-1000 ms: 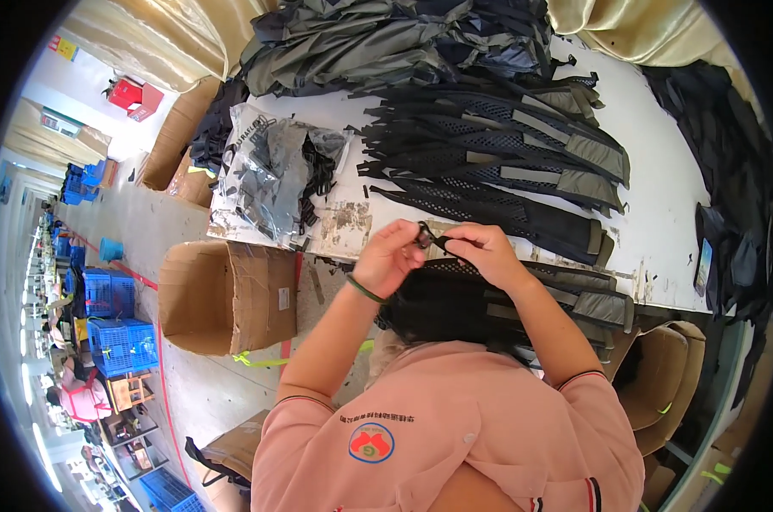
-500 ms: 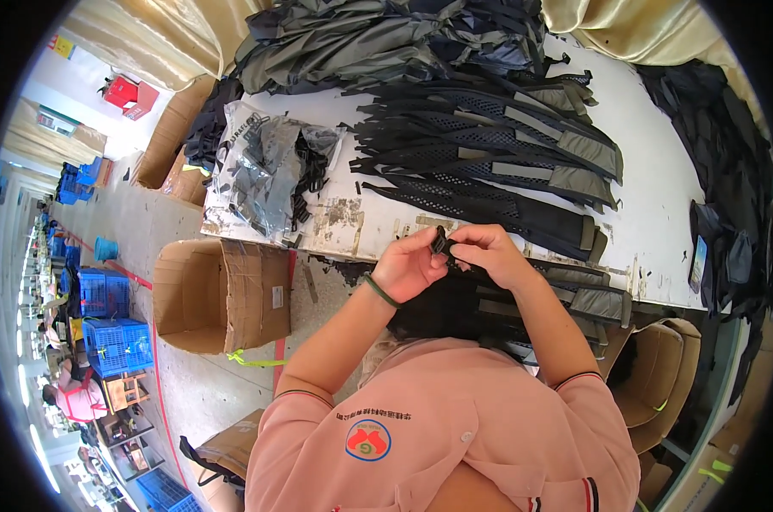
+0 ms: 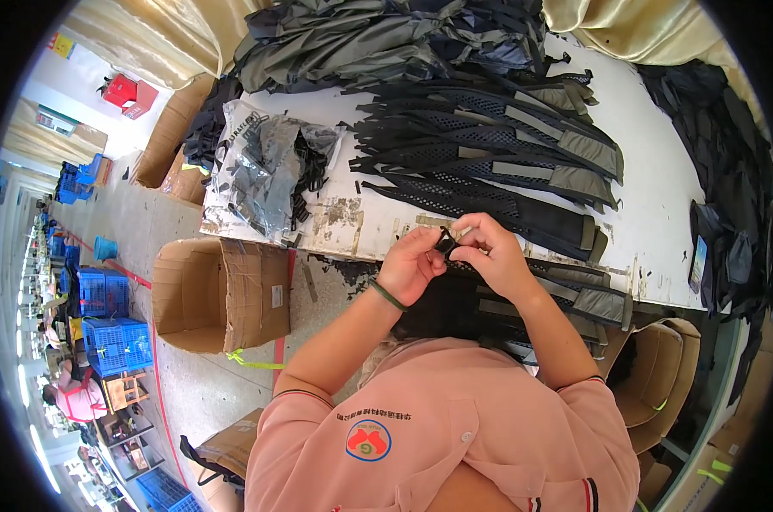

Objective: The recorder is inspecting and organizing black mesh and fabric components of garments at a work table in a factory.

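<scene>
Small black plastic buckle [image 3: 444, 244] at near edge of worn white desk [image 3: 655, 205].
Left hand [image 3: 410, 264] and right hand [image 3: 496, 256], close together, pinch it; black mesh-fabric straps [image 3: 489, 202] lie beyond.

A scuffed white table [image 3: 651, 205] stands before me, with shiny gold curtains [image 3: 177, 43] hanging beyond it. To my left, the grey floor [image 3: 173, 226], marked with a red line [image 3: 170, 418], stretches past blue crates [image 3: 118, 346] and a wooden stool [image 3: 126, 391]. Bright lights [image 3: 41, 448] line the far left side; the wall [image 3: 86, 78] is white.
</scene>
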A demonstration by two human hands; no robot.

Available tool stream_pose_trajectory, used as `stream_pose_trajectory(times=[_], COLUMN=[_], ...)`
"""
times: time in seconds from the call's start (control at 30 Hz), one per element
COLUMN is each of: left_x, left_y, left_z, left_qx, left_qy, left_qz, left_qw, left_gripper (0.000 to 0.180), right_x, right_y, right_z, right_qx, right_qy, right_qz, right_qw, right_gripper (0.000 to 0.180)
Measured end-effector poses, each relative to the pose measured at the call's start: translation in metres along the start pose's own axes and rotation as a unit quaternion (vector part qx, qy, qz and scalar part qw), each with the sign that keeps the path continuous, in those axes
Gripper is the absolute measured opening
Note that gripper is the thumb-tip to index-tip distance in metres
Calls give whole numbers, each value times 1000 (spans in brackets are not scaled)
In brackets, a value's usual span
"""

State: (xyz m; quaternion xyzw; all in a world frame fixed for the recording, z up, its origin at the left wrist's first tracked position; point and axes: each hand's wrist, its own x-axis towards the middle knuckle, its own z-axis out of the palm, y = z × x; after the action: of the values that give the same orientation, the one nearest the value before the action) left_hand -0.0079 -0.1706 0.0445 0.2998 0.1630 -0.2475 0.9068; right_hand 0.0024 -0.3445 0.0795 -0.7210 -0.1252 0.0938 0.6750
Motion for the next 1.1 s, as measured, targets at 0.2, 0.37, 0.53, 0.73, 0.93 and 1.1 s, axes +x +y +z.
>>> stream_pose_trajectory(times=[0.2, 0.37, 0.53, 0.73, 0.93, 1.1], left_x=[-1, 3, 0, -4, -7, -8], left_y=[-2, -6, -10, -14, -15, -13], left_z=[13, 20, 18, 14, 14, 10], left_qx=[145, 241, 271, 305, 333, 376], left_qy=[13, 14, 24, -2, -61, -132], left_qz=[78, 152, 199, 266, 243, 294], left_qw=[986, 959, 941, 914, 909, 869], left_gripper=[14, 13, 12, 10, 19, 24], right_x=[4, -2, -5, -7, -11, -13], right_y=[-3, -7, -6, 3, 7, -9], right_z=[-3, -5, -3, -1, -1, -2], right_qx=[-107, -100, 130, 129, 171, 262], right_qy=[-17, -18, -22, 0, 45, 70], right_qz=[-132, -159, 105, 139, 138, 158], right_qw=[985, 982, 986, 982, 975, 950], right_gripper=[12, 14, 21, 26, 27, 20])
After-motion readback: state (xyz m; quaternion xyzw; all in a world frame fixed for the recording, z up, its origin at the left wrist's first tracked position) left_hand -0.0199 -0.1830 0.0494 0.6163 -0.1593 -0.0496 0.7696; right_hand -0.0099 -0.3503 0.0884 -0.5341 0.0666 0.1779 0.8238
